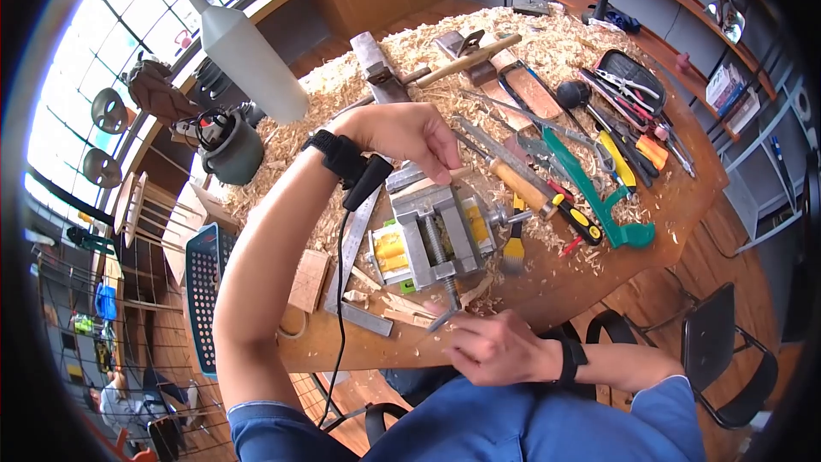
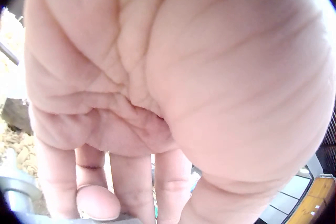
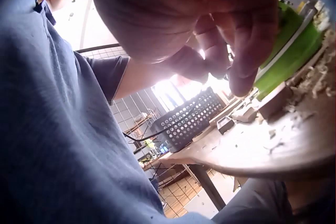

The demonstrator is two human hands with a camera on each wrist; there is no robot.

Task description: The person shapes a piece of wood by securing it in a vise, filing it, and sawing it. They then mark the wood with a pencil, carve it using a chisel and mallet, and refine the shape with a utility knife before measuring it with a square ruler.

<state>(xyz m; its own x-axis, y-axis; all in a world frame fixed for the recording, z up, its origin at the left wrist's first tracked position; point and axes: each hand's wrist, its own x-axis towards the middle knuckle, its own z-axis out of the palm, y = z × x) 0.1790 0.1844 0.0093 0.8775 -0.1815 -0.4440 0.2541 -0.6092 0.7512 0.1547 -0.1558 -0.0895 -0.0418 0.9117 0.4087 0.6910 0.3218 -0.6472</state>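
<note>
A grey metal drill-press vise point(image 1: 446, 244) with yellow and green parts stands near the front edge of the workbench. Over its far jaw, my left hand point(image 1: 410, 137) reaches down and pinches a small light strip of wood point(image 1: 462, 174) lying along the jaw. The left wrist view shows the palm point(image 2: 157, 66) with fingers bent downward; the held piece is mostly hidden there. My right hand point(image 1: 500, 349) is in front of the vise, fingers curled at the end of its metal crank handle point(image 1: 443, 318). In the right wrist view those fingers point(image 3: 244, 50) are bent beside a green surface point(image 3: 291, 50).
Wood shavings point(image 1: 333, 77) cover the bench's far half. A green handsaw point(image 1: 590, 184), a wooden-handled chisel point(image 1: 522, 186) and pliers point(image 1: 629, 85) lie to the right. A steel square point(image 1: 363, 318) and wood offcuts point(image 1: 308, 281) lie left of the vise, near a perforated basket point(image 1: 203, 299).
</note>
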